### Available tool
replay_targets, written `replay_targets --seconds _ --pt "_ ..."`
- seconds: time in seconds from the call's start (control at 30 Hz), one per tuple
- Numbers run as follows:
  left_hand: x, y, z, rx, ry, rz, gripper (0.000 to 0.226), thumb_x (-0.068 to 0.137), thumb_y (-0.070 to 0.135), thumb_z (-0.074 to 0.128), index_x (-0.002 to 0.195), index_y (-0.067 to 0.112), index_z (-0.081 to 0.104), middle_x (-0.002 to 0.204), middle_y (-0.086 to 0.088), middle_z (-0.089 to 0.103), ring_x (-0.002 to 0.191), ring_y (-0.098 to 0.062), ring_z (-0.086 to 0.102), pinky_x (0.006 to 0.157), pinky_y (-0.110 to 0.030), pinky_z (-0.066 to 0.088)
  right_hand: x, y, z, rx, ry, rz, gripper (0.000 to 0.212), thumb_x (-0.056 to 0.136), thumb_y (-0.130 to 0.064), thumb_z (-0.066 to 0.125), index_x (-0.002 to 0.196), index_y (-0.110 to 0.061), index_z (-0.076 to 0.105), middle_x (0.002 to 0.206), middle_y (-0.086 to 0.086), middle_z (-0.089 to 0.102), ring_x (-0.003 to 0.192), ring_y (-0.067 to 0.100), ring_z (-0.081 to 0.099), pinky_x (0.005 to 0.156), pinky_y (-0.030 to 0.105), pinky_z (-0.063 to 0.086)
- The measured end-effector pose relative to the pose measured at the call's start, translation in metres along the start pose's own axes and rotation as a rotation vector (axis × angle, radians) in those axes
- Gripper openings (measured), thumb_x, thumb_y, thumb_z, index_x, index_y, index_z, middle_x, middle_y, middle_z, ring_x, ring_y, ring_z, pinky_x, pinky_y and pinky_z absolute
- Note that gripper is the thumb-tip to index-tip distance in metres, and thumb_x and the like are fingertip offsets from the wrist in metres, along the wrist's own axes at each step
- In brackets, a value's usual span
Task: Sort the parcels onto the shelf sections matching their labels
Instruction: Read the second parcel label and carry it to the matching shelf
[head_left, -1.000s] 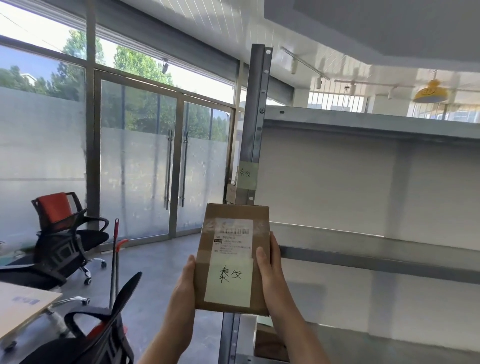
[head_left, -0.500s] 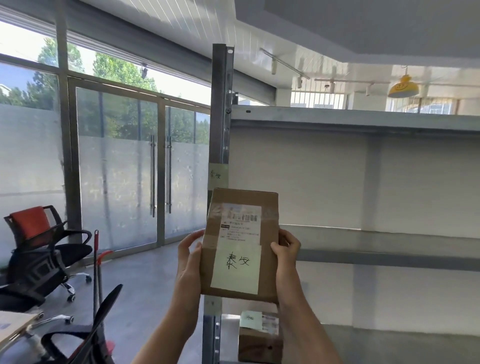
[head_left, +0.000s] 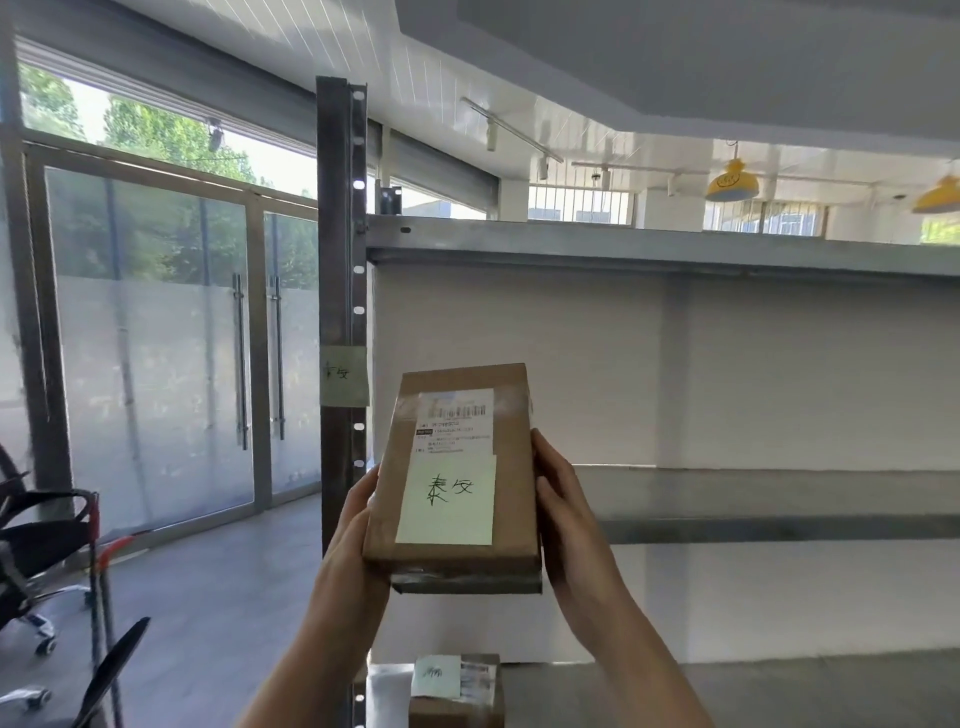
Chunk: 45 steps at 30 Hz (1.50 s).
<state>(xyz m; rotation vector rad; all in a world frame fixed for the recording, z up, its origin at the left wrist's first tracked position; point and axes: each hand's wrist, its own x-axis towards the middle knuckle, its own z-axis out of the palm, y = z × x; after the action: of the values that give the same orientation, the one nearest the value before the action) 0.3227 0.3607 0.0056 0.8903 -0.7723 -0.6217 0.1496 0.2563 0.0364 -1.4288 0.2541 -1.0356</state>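
Indoors, metal shelf (head_left: 727, 519) near glass doors (head_left: 208, 364)

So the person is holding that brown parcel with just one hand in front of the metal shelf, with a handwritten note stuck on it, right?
Not quite: the head view shows both hands on the brown parcel, the left hand and the right hand each gripping a side. The rest holds: it is held in front of the metal shelf, and a handwritten note is stuck on it.

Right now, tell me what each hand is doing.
Left hand: closed on the left edge of the cardboard parcel.
Right hand: closed on the parcel's right edge.
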Motion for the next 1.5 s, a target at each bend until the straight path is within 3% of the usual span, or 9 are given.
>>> replay_targets --seconds 0.2,0.47,0.6,0.7,0.83,1.0,1.2,1.33,1.5 --pt "0.017 -0.006 0.005 0.002 -0.034 0.029 0.039 0.109 0.023 0.033 0.138 0.031 0.058 0.122 -0.004 0.077 0.106 -0.016 0.076 0.072 -0.023 0.062 0.024 0.009 -0.005 -0.020 -0.045 -0.011 0.041 0.107 -0.037 0.038 0.146 -0.049 0.045 0.144 -0.022 0.059 0.129 0.002 0.060 0.106 0.032 0.051" --pt "0.042 0.001 0.015 0.003 0.000 0.027 0.037 0.110 0.027 0.032 0.132 0.025 0.062 0.110 0.003 0.082 0.097 -0.008 0.078 0.069 -0.018 0.061 0.056 0.018 -0.010 0.036 -0.074 0.008 0.053 0.093 -0.056 0.049 0.146 -0.052 0.046 0.146 -0.021 0.058 0.136 0.009 0.056 0.117 0.048 0.042" --pt "0.054 0.005 0.017 0.094 0.034 -0.013 0.036 0.108 0.032 0.037 0.131 0.025 0.065 0.106 -0.001 0.082 0.090 -0.015 0.079 0.060 -0.023 0.063 0.071 0.022 -0.012 0.052 -0.063 0.048 0.053 0.089 -0.065 0.050 0.141 -0.058 0.048 0.150 -0.020 0.054 0.142 0.013 0.049 0.121 0.050 0.036" --pt "0.064 0.006 0.018 0.094 0.097 -0.078 0.036 0.107 0.037 0.041 0.132 0.026 0.065 0.116 -0.008 0.077 0.105 -0.027 0.072 0.055 -0.030 0.063 0.079 0.024 -0.009 0.063 -0.039 0.112 0.043 0.097 -0.062 0.041 0.139 -0.059 0.050 0.145 -0.019 0.059 0.136 0.012 0.055 0.118 0.049 0.040" --pt "0.079 0.005 0.016 0.097 0.146 -0.148 0.041 0.101 0.052 0.047 0.129 0.032 0.069 0.123 -0.009 0.076 0.116 -0.035 0.070 0.065 -0.043 0.064 0.087 0.019 -0.005 0.099 0.012 0.223 0.040 0.102 -0.059 0.036 0.135 -0.052 0.058 0.127 -0.013 0.073 0.114 0.013 0.072 0.097 0.041 0.058" --pt "0.081 -0.002 0.013 0.068 0.142 -0.127 0.036 0.106 0.040 0.041 0.126 0.036 0.070 0.124 -0.009 0.073 0.117 -0.030 0.066 0.065 -0.047 0.063 0.095 0.021 -0.008 0.156 0.064 0.314 0.041 0.101 -0.057 0.042 0.132 -0.042 0.065 0.117 -0.006 0.078 0.101 0.015 0.077 0.071 0.033 0.063" --pt "0.089 -0.017 -0.002 0.076 0.038 -0.095 0.049 0.108 0.013 0.035 0.139 0.044 0.057 0.135 -0.002 0.067 0.121 -0.029 0.060 0.084 -0.054 0.055 0.105 0.031 -0.016 0.195 0.081 0.349 0.041 0.097 -0.057 0.050 0.121 -0.034 0.073 0.107 0.000 0.081 0.089 0.019 0.080 0.074 0.038 0.063" --pt "0.100 -0.025 -0.004 0.103 0.092 -0.097 0.028 0.107 0.021 0.048 0.127 0.034 0.062 0.130 -0.005 0.069 0.115 -0.026 0.065 0.081 -0.060 0.061 0.109 0.038 -0.017 0.205 0.110 0.343 0.040 0.100 -0.051 0.049 0.115 -0.027 0.076 0.099 0.003 0.082 0.079 0.018 0.080 0.075 0.038 0.062" --pt "0.106 -0.032 0.001 0.152 0.135 -0.111 0.021 0.108 0.031 0.044 0.117 0.036 0.062 0.123 -0.010 0.070 0.118 -0.030 0.066 0.083 -0.051 0.062 0.115 0.045 -0.015 0.177 0.142 0.342 0.039 0.101 -0.054 0.046 0.116 -0.032 0.075 0.099 0.000 0.082 0.084 0.016 0.079 0.081 0.039 0.063"
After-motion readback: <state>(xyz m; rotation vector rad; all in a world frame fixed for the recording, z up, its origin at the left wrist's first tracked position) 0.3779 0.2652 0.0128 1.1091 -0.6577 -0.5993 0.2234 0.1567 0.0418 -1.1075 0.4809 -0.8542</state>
